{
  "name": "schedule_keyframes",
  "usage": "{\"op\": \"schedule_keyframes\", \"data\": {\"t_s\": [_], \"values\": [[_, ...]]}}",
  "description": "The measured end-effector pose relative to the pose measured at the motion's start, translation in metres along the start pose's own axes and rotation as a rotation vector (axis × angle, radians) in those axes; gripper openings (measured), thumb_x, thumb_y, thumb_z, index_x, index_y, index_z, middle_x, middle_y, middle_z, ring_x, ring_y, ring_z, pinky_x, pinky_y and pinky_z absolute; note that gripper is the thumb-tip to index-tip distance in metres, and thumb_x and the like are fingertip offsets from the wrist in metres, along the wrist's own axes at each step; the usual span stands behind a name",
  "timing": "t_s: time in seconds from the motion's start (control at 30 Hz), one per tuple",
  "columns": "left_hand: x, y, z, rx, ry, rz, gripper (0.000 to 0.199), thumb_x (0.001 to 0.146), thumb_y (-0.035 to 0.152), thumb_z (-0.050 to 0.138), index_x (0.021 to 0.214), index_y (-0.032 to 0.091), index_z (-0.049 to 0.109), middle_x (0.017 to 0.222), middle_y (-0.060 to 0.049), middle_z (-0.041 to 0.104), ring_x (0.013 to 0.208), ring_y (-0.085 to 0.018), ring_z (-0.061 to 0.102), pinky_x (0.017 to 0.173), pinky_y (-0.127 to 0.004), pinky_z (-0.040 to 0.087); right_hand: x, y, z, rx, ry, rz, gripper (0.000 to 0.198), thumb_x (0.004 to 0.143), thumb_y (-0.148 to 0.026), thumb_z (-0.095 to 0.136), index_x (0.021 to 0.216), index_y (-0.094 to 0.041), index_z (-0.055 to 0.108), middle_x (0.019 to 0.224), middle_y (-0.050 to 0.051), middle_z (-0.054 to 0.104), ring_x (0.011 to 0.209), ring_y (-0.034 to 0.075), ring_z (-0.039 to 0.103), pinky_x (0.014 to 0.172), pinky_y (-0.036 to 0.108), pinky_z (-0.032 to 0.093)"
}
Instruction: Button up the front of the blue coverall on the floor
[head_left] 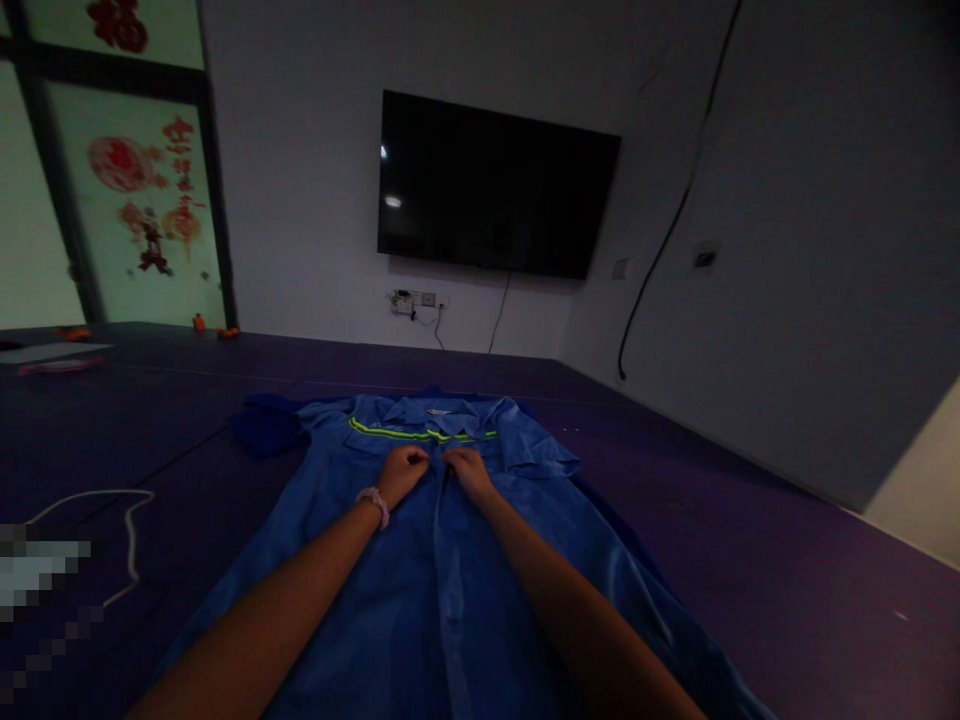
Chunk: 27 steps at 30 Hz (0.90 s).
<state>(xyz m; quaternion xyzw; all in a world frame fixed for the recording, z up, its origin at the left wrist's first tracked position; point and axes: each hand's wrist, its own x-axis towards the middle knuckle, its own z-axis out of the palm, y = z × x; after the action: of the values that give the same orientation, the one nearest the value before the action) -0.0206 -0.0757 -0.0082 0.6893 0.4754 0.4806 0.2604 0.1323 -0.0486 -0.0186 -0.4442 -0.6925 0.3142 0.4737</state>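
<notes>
A blue short-sleeved work shirt (390, 590) with yellow-green chest stripes lies spread on the floor, its collar away from me. My left hand (403, 474), with a pink band at the wrist, pinches the shirt's front edge just below the stripes. Right across from it, my right hand (468, 470) has its fingers closed on the other side of the front placket. The fingertips are close together, and any button between them is too small to see. Darker blue cloth (268, 424) shows beneath the shirt at the left sleeve.
The purple floor (720, 540) surrounds the shirt. A white cord (133, 540) and a blurred pale object (37, 570) lie to the left. Small orange items (199, 322) stand by the glass door (135, 200). A television (495, 190) hangs on the wall, and a black cable (667, 250) dangles at right.
</notes>
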Motion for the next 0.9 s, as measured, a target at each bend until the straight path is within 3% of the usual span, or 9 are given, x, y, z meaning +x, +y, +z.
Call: {"op": "schedule_keyframes", "data": {"t_s": [0.17,0.4,0.9], "values": [[0.0,0.0013,-0.0005,0.012,-0.006,-0.001,0.014,0.083,0.025,0.057,0.083,0.011,0.061,0.082,-0.002,0.063,0.079,-0.014,0.06,0.077,-0.035,0.048,-0.0004,0.0025,0.0019,0.025,0.005,-0.011,0.026,0.084,-0.033,0.052,0.069,-0.012,0.057,0.061,-0.003,0.055,0.053,0.008,0.051,0.055,0.023,0.044],[-0.001,0.0036,-0.0011,0.022,-0.017,-0.002,0.014,0.083,0.024,0.057,0.084,0.011,0.061,0.083,-0.003,0.063,0.08,-0.015,0.06,0.077,-0.035,0.049,-0.0044,-0.0002,0.0043,0.074,0.028,-0.053,0.003,0.064,-0.02,0.061,0.063,-0.018,0.062,0.059,-0.001,0.061,0.057,0.012,0.056,0.055,0.024,0.044],[-0.001,0.0011,0.0002,0.031,-0.023,-0.01,0.014,0.083,0.024,0.057,0.085,0.011,0.061,0.086,-0.003,0.064,0.082,-0.015,0.06,0.078,-0.036,0.049,-0.007,-0.0045,0.0014,0.002,0.025,-0.058,0.004,0.059,-0.014,0.059,0.06,-0.018,0.061,0.058,-0.001,0.061,0.055,0.013,0.057,0.054,0.023,0.044]]}}
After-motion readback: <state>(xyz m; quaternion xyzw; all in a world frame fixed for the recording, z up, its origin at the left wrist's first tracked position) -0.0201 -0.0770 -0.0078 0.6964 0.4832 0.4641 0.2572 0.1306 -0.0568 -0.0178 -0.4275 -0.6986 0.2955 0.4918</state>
